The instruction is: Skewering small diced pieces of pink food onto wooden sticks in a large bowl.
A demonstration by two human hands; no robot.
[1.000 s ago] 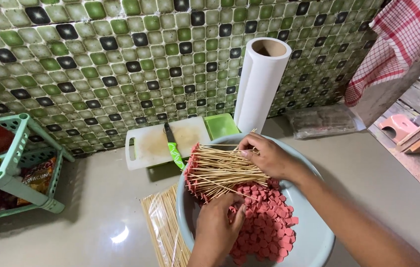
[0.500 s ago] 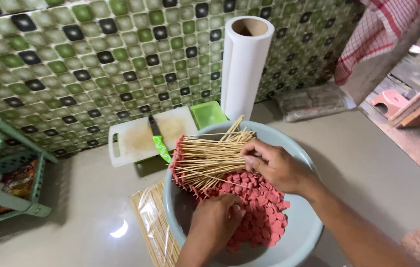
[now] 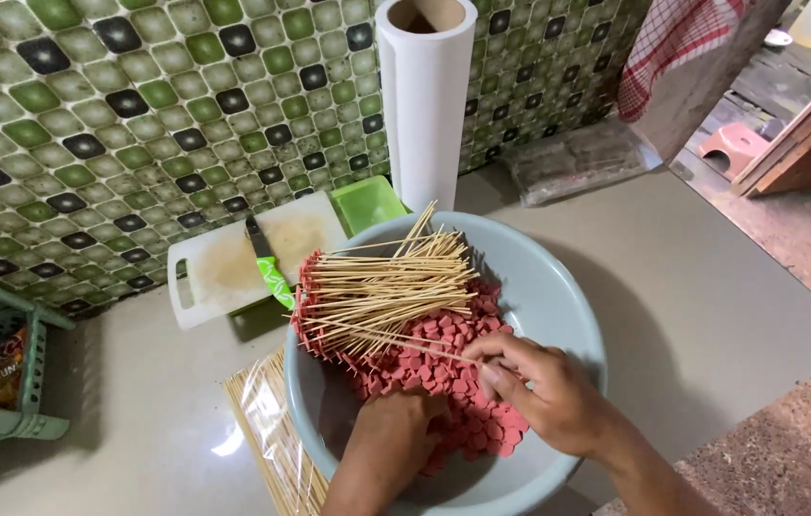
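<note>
A pale blue-grey basin (image 3: 558,296) stands on the counter, holding a heap of pink sausage slices (image 3: 444,368). Across the slices lies a bundle of thin bamboo skewers (image 3: 386,291), each with a pink slice on its left end. My right hand (image 3: 544,392) pinches one skewer near its blunt end, low over the slices. My left hand (image 3: 386,449) reaches into the heap at the front of the basin, fingers buried among the slices; what it holds is hidden.
A clear pack of bare skewers (image 3: 272,440) lies left of the basin. Behind it sit a white cutting board (image 3: 224,268) with a green-handled knife (image 3: 270,268), a green container (image 3: 367,201), and a white paper roll (image 3: 425,105). A green rack (image 3: 4,382) stands at the left.
My right hand has moved from the bundle of finished skewers down to the front of the basin, now holding a single skewer. The view has shifted closer and leftward.
</note>
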